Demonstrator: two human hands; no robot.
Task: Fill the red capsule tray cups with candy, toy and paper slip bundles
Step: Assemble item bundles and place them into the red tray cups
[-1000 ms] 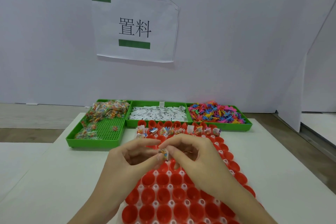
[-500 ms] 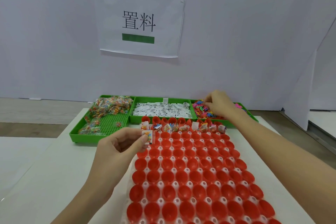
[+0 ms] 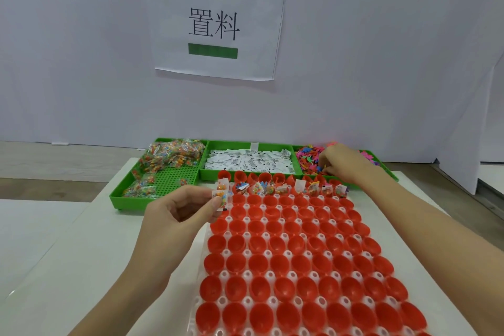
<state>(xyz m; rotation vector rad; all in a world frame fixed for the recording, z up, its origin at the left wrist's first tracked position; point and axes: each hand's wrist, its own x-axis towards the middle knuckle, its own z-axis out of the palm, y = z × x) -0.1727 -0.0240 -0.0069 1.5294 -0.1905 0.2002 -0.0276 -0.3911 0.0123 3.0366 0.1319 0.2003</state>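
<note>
The red capsule tray (image 3: 289, 256) lies in front of me with rows of red cups. Several cups in the second row from the far end hold bundles (image 3: 283, 188). My left hand (image 3: 180, 213) pinches a candy packet with a paper slip (image 3: 221, 198) just above the tray's far left corner. My right hand (image 3: 341, 162) reaches into the green bin of colourful plastic toys (image 3: 309, 158), fingers curled down among them; whether it holds one is hidden.
Three green bins stand behind the tray: candy packets (image 3: 169, 158) on the left, white paper slips (image 3: 248, 162) in the middle, toys on the right. A white wall with a paper sign (image 3: 215, 24) closes the back. The white table (image 3: 90, 254) edge runs at left.
My hands, joined over the tray a second ago, have parted. The right hand went to the toy bin and stays there; the left keeps the packet near the tray's far left corner.
</note>
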